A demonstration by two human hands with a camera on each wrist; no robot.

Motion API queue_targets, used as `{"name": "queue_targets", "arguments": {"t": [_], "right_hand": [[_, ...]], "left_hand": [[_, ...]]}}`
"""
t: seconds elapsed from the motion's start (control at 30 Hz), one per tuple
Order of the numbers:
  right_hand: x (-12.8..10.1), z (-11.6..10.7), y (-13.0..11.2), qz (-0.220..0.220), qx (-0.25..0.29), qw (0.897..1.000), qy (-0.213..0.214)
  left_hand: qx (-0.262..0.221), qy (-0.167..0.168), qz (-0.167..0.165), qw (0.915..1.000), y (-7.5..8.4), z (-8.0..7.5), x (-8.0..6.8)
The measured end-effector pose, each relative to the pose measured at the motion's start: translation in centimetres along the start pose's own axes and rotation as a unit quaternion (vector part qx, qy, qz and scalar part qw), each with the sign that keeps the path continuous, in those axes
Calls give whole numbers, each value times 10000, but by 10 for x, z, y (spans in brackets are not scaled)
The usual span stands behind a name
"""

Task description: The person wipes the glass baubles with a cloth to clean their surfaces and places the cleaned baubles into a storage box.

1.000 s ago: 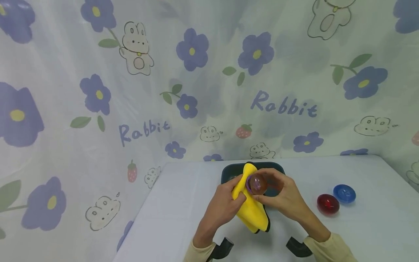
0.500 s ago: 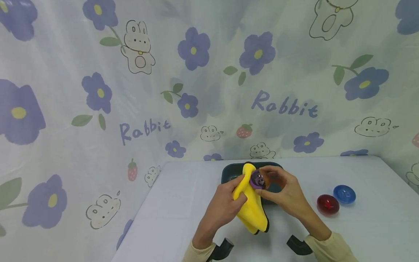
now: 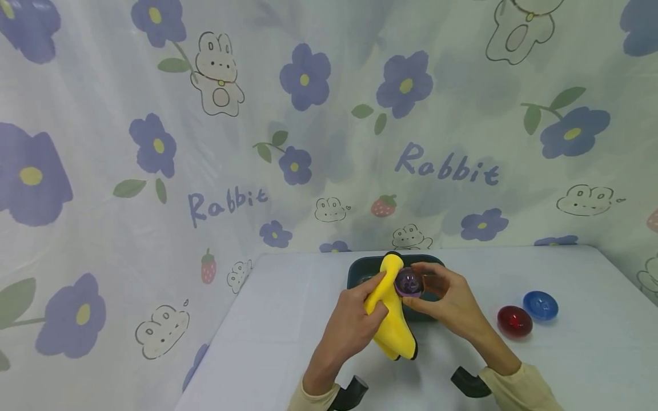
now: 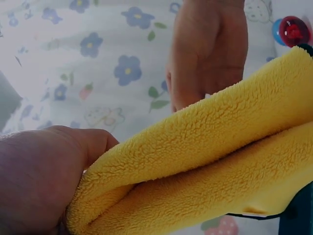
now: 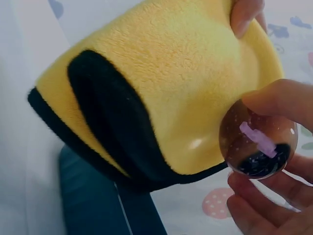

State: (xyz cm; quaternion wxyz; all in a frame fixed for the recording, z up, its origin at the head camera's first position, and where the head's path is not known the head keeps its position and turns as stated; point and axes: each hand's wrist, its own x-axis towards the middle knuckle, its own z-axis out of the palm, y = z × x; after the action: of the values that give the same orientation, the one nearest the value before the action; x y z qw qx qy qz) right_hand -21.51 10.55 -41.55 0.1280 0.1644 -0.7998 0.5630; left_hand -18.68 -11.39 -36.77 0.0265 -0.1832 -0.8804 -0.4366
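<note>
My left hand (image 3: 354,319) grips a folded yellow cloth (image 3: 393,319) with a black edge, and the cloth (image 4: 215,161) fills the left wrist view. My right hand (image 3: 444,302) pinches a small clear purple ball (image 3: 409,283) between thumb and fingers, held against the cloth's upper part. The right wrist view shows the ball (image 5: 258,145) touching the cloth (image 5: 166,88). Both hands hover just above a dark green tray (image 3: 360,271) on the white table.
A red clear ball half (image 3: 514,321) and a blue one (image 3: 541,304) lie on the table to the right of my hands. The printed flower-and-rabbit curtain (image 3: 257,142) hangs behind the table. The table's left edge (image 3: 221,331) runs diagonally.
The ball has turned in my right fingers, its purple side now facing up. The cloth has shifted slightly up along with my left hand.
</note>
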Motion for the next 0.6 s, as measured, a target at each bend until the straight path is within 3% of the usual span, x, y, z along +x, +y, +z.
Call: {"name": "queue_targets", "arguments": {"t": [0.33,0.6], "right_hand": [[-2,1,-3,101,-269,9994,-184],[-3,5,-4,-424,-265,9978,-446]], "left_hand": [[21,351,259,9990,1,-1,-2],[128,491,366,9980,-1,-4,-1]]}}
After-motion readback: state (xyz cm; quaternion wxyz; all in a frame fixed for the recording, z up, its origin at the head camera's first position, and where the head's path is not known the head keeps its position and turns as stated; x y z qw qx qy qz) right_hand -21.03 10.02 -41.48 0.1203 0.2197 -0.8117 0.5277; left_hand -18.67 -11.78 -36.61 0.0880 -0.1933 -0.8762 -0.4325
